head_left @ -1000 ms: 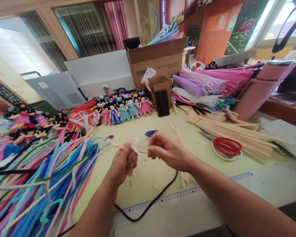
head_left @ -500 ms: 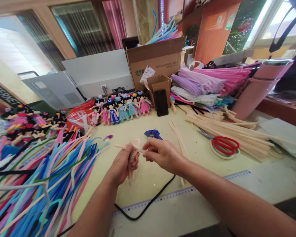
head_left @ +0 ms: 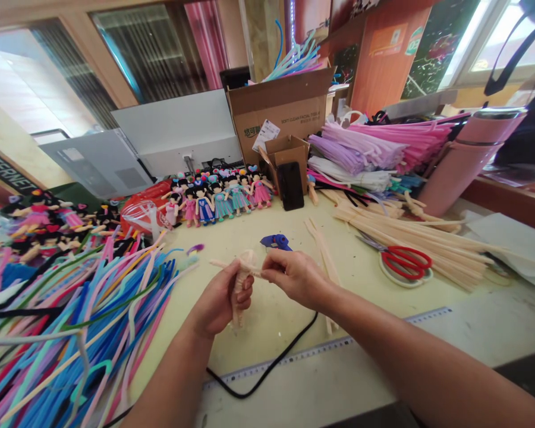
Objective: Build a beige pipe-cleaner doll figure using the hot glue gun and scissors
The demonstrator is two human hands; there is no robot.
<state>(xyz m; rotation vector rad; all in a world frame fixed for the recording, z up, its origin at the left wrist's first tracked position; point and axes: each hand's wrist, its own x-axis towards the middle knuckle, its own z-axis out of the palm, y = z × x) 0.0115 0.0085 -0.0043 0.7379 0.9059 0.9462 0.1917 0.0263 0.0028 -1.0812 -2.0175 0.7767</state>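
A cream pipe-cleaner doll body (head_left: 239,280), with a rounded top, side arms and legs hanging down, is held above the table. My left hand (head_left: 220,297) is closed around its middle, fingers wrapped about the torso. With thumb and forefinger pinched, my right hand (head_left: 294,276) grips the end of the arm on the right side. Just beyond my right hand lies a blue glue gun (head_left: 276,242), partly hidden by it. Loose cream pipe cleaners (head_left: 323,246) lie to the right of that hand.
Colourful pipe cleaners (head_left: 84,327) heap on the left. Finished dolls (head_left: 223,202) stand at the back beside a black phone (head_left: 290,186). Red-handled scissors (head_left: 405,261), a cream bundle (head_left: 423,238) and a pink bottle (head_left: 470,160) are right. A ruler (head_left: 294,356) and black cable (head_left: 267,380) lie in front.
Both hands keep their grips on the doll body. It has turned slightly, its legs showing more clearly, and my right hand has shifted a little to the right.
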